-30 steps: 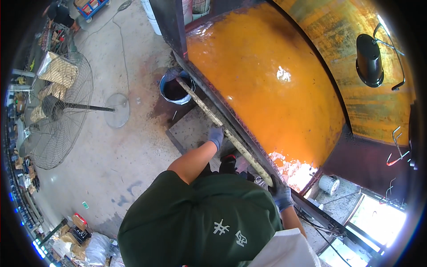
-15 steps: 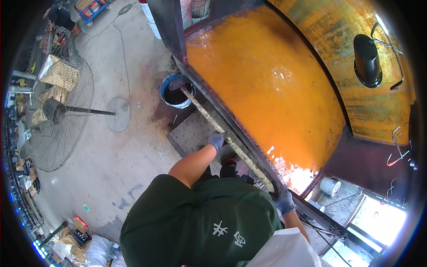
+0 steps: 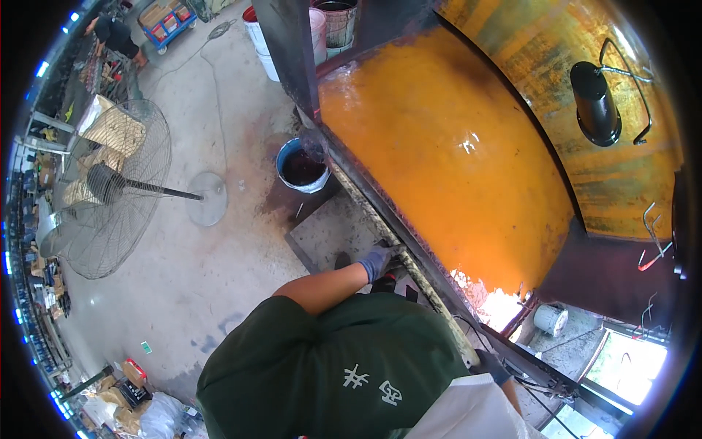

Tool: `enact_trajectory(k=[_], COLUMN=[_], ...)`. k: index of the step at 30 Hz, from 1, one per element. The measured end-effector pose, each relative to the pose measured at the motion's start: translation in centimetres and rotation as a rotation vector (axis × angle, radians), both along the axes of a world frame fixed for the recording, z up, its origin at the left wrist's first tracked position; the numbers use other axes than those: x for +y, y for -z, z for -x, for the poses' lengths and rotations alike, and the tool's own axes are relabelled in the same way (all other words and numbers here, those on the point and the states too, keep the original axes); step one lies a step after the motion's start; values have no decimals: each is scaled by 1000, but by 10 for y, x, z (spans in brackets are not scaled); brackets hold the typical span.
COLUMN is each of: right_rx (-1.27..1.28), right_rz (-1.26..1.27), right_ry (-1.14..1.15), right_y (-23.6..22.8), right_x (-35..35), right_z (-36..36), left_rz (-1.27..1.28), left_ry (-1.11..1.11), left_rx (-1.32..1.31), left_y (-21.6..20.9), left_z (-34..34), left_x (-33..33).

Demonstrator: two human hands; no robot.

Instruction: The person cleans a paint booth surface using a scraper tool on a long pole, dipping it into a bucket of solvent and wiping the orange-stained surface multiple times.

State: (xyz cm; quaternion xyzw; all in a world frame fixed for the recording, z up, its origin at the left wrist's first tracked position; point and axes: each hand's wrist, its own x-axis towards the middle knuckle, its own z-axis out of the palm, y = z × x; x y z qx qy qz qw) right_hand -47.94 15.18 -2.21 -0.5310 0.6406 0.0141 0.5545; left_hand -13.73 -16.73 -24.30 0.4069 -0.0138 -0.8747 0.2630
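Observation:
A long-handled scoop with a pale, stained shaft slants along the metal edge of a vat of glossy orange liquid. Its dark rounded head is at the rim of a blue-and-white bucket that holds dark liquid. In a blue-grey glove, my left hand is closed round the middle of the shaft. My right hand, in a dark glove, grips the near end beside my body; its fingers are partly hidden.
A large pedestal fan stands to the left. Buckets are grouped beyond the vat's post. A black cylindrical part sits over the curved yellow wall at right. Far left, a person is near a blue cart.
The scoop's head has come up out of the bucket to its rim beside the vat edge. Both hands have drawn the shaft back toward the lower right. The whole view has shifted slightly.

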Motion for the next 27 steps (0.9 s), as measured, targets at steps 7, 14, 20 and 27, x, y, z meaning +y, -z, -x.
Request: enact_trajectory(k=[7, 14, 20, 27], right_rx=[544, 17, -51, -189], right_rz=[271, 95, 139, 72], right_ry=[221, 906, 953, 949], right_y=[16, 80, 110, 123], right_x=[-83, -149, -230, -314], right_z=[-110, -113, -77, -71], left_rz=[706, 1112, 1246, 898], left_ry=[403, 591, 660, 651], left_rx=[-722, -428, -423, -732], left_y=[-7, -48, -30, -51], left_z=[61, 62, 4, -101], left_x=[-25, -43, -41, -35])
